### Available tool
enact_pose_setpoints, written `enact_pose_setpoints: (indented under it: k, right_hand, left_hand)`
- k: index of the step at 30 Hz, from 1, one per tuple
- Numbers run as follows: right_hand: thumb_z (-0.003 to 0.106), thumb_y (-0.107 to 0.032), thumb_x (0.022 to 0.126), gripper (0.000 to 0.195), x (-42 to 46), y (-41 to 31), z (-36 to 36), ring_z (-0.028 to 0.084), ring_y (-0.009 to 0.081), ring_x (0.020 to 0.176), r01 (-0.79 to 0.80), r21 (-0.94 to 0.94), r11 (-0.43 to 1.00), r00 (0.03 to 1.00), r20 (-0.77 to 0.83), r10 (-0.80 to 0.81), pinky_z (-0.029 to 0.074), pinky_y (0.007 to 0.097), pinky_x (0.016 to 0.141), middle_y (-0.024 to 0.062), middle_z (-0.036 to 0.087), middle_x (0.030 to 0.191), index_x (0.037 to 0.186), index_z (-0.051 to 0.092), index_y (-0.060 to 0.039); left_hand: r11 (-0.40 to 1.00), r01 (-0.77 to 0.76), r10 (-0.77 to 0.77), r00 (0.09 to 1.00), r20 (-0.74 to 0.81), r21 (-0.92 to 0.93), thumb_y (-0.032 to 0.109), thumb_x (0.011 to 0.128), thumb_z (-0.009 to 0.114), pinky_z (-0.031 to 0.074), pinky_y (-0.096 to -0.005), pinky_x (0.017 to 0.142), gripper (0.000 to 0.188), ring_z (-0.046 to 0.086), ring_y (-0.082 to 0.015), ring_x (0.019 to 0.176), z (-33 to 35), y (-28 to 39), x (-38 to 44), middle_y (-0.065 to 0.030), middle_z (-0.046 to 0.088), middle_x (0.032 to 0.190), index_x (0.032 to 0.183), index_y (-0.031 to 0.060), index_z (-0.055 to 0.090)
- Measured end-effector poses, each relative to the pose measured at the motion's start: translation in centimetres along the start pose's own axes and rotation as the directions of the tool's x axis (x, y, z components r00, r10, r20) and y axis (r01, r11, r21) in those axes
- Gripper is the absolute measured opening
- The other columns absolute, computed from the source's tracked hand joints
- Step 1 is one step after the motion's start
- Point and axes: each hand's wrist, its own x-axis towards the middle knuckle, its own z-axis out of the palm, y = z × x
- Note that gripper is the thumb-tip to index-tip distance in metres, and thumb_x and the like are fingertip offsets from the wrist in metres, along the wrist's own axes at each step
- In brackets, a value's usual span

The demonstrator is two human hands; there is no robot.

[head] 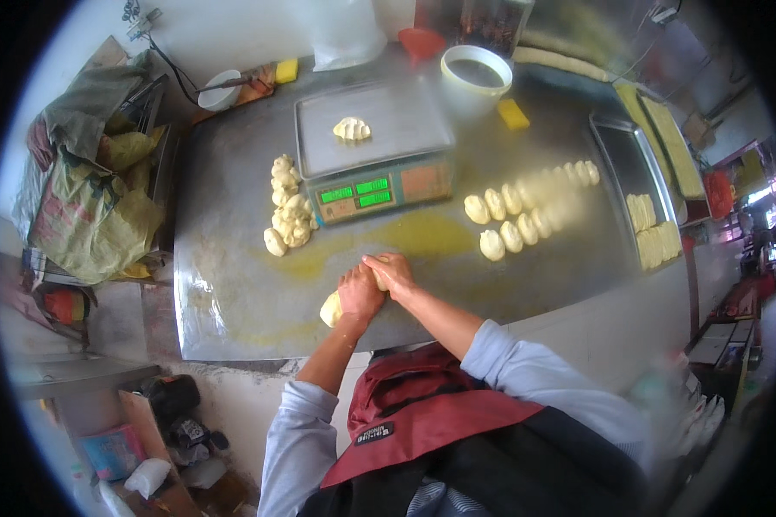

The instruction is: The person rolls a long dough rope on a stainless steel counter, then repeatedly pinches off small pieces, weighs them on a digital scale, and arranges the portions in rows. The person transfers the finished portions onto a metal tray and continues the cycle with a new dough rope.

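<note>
My left hand (361, 292) is closed around a pale yellow dough piece (330, 310), whose rounded end sticks out to its left. Pressed against it from the right, my right hand (393, 274) grips dough too, and a bit shows under its thumb. Whether both hold one piece is hidden by the fingers. Beyond them stands a digital scale (388, 189) with a lump of dough (352, 128) on its metal pan (394, 129). A heap of dough lumps (292, 220) lies left of the scale. To the right, two rows of shaped dough pieces (491, 245) lie on the metal table (414, 310).
At the back are a white bucket (456, 87) of dark liquid, a yellow sponge (513, 114), a red funnel (420, 42) and a white bowl (218, 97). A metal tray (653, 174) with dough strips sits at the right edge. Cloths and sacks (97, 207) are piled on the left.
</note>
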Motion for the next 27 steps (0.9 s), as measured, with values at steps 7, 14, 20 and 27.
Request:
enact_pose_setpoints:
  k: [7, 14, 20, 27]
  right_hand:
    - [0.066, -0.006, 0.072, 0.012, 1.0, -1.9, -1.5, 0.052, 0.015, 0.061, 0.052, 0.083, 0.995, 0.98, -0.196, -0.035, 0.043, 0.0351, 0.054, 0.0042, 0.056, 0.067, 0.069, 0.057, -0.0011]
    - [0.069, -0.007, 0.072, 0.012, -0.1, -5.5, -3.3, 0.057, 0.0163, 0.062, -0.04, -0.029, 0.999, 0.998, -0.041, 0.038, 0.044, 0.0346, 0.053, 0.0037, 0.058, 0.066, 0.069, 0.058, -0.0024]
    - [0.073, -0.024, 0.079, 0.022, 3.6, -21.6, -3.7, 0.062, 0.0216, 0.071, 0.413, -0.573, 0.708, 0.882, 0.059, -0.467, 0.049, 0.0349, 0.064, 0.01, 0.066, 0.076, 0.085, 0.068, -0.0039]
    - [0.071, -0.021, 0.07, 0.034, 15.2, -23.0, 1.2, 0.052, 0.0326, 0.102, 0.582, -0.797, -0.161, 0.318, 0.405, -0.857, 0.042, 0.0453, 0.085, 0.0099, 0.063, 0.096, 0.101, 0.066, -0.0087]
  left_hand:
    - [0.973, 0.059, -0.074, 0.995, 0.061, 0.225, 0.023, 0.08, 0.059, 0.048, -0.0431, 0.08, 0.019, 0.067, -0.0282, 0.088, 0.6, 3.2, 2.5, -0.0115, 0.069, 0.089, 0.091, 0.0087, 0.064]
    - [0.939, 0.051, -0.061, 0.998, 0.017, 0.341, 0.016, 0.082, 0.057, 0.045, -0.0432, 0.082, 0.015, 0.063, -0.0241, 0.094, 1.1, 3.1, 3.4, -0.0069, 0.069, 0.093, 0.089, 0.0125, 0.07]
    - [0.94, 0.275, -0.288, 0.957, 0.041, 0.205, 0.022, 0.075, 0.064, 0.043, -0.0463, 0.087, 0.026, 0.058, -0.0291, 0.102, -1.1, -0.7, 5.7, -0.0114, 0.065, 0.1, 0.096, 0.0074, 0.065]
    - [0.997, -0.058, 0.066, 0.981, -0.18, 0.054, 0.037, 0.067, 0.078, 0.037, -0.0471, 0.097, 0.075, 0.051, -0.0325, 0.109, -0.1, 3.0, 2.4, -0.015, 0.053, 0.117, 0.126, 0.0053, 0.045]
